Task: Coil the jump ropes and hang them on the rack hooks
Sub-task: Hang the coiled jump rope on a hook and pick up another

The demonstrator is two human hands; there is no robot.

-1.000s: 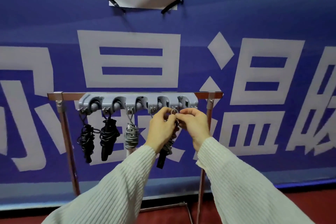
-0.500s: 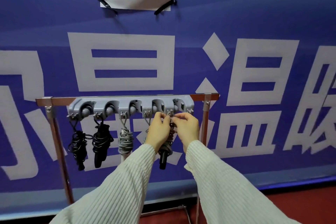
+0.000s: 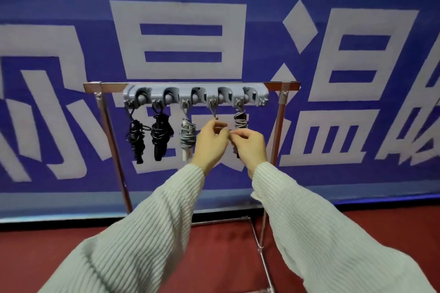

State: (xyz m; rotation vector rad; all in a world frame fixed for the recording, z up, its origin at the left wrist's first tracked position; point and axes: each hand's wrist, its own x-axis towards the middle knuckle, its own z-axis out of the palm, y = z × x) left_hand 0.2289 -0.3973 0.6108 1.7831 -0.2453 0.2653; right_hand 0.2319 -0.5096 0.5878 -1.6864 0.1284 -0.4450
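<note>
Ropes hang coiled along the rack [image 3: 289, 86]: two black bundles [image 3: 136, 137] [image 3: 161, 133] at the left hooks, a grey one [image 3: 188, 134] at the third, a thin grey loop [image 3: 212, 110] on the fourth hook, and another grey bundle [image 3: 241, 119] on the fifth. Both hands work just below that fourth loop. The left hand [image 3: 210, 141] has its grip curled, thumb and forefinger pinching a grey strand; the right hand [image 3: 250, 144] pinches the same strand from the other side, fingertips nearly touching the left's. What hangs under the loop is hidden behind the hands, so I cannot tell how tidy that coil is.

To my eye the job is nearly done, and this step looks like snugging the last wraps. It wants light tension and small moves, so the loop stays seated on its hook and doesn't lift off.

Room is tight: the third and fifth bundles sit close on either side, and the right post [image 3: 277, 135] stands just beyond the right wrist. Below the bundles the space is open down to the red floor [image 3: 226, 257], so drawing the hands back and down looks safest.
</note>
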